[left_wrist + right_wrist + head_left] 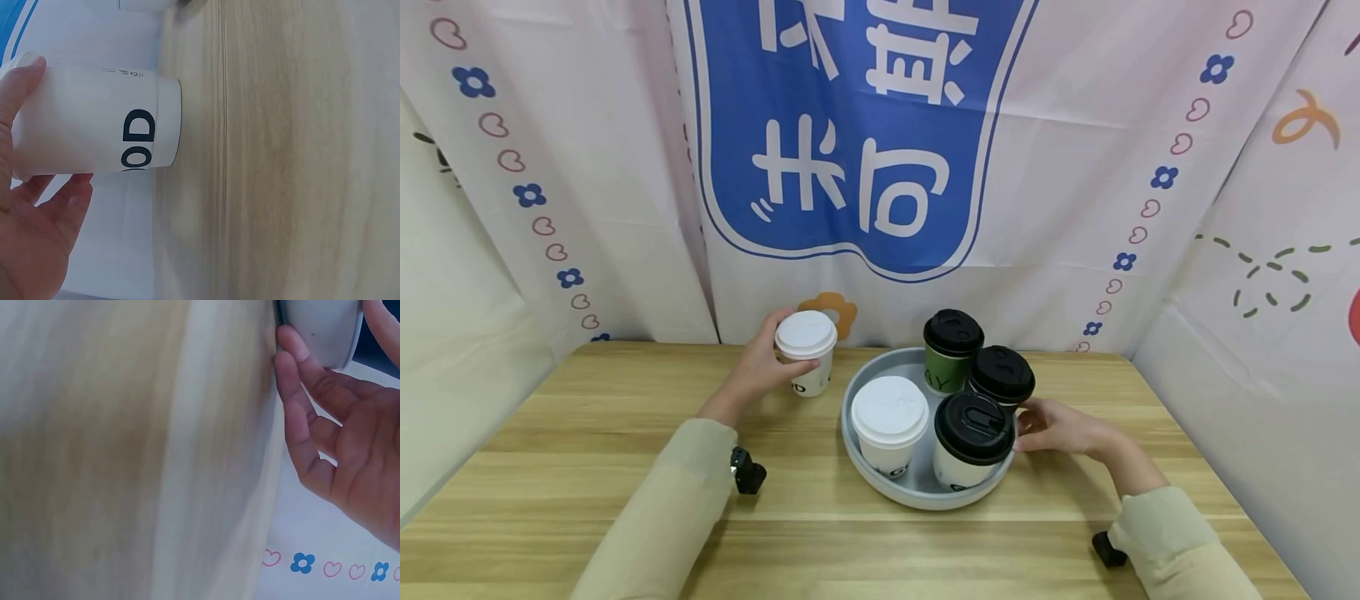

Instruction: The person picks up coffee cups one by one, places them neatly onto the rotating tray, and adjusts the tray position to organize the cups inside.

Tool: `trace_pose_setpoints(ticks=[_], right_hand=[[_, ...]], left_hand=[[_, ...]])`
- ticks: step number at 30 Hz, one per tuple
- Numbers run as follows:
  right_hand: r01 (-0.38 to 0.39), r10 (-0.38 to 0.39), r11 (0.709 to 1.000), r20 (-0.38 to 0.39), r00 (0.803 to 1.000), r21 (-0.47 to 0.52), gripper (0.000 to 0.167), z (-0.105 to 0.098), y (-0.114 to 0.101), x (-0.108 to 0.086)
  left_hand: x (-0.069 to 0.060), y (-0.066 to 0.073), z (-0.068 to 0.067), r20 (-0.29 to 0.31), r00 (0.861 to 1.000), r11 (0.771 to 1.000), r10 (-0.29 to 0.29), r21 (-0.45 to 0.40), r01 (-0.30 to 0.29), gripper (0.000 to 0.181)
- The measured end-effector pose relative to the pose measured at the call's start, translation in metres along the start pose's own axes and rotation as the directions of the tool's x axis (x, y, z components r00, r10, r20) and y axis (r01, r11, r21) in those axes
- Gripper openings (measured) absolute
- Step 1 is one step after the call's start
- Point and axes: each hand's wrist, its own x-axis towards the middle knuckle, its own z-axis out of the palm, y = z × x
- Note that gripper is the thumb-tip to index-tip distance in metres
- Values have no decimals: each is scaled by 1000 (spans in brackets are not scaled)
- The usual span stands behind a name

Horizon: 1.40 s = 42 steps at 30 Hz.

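My left hand (758, 367) grips a white paper cup (94, 119) with a white lid (807, 333); the thumb lies across its near side. The cup is upright, left of a round grey tray (880, 486); I cannot tell whether its base touches the table. On the tray stand a green cup (945, 372), a white-lidded cup (889, 417), and two other black-lidded cups, one at the front (973, 433) and one at the right (1002, 375). My right hand (1063, 429) holds the tray's right edge, its fingertips (294, 344) against the outer wall.
The wooden table (805, 550) ends at the back against a white curtain (1067, 208) with a blue printed panel (850, 225). White side walls (1247, 367) flank the table. A small black device (747, 471) sits at the left cuff, another (1108, 550) at the right.
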Motion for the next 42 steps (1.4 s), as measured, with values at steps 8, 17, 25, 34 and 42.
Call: trace_pose_setpoints(ticks=[8,17,25,34,42], right_hand=[[17,-17,1000,13,1000,6,70,2,-3,2],[23,-23,1000,28,999,8,74,1,-5,-1],[18,-18,1000,30,999,-1,79,5,-11,-3],[17,-17,999,2,1000,-37,80,11,-8,-5],[14,-15,999,-16,1000,-38,87,7,-10,-4]], left_hand=[[-9,3,-4,-20,1000,999,-10,-37,9,99],[-24,10,-6,-37,999,996,7,-89,-10,94],[-42,25,-9,-13,998,994,64,-89,-64,94],[-64,45,-13,3,993,989,115,-99,-114,91],[-70,59,-15,19,991,990,134,-40,-133,93]])
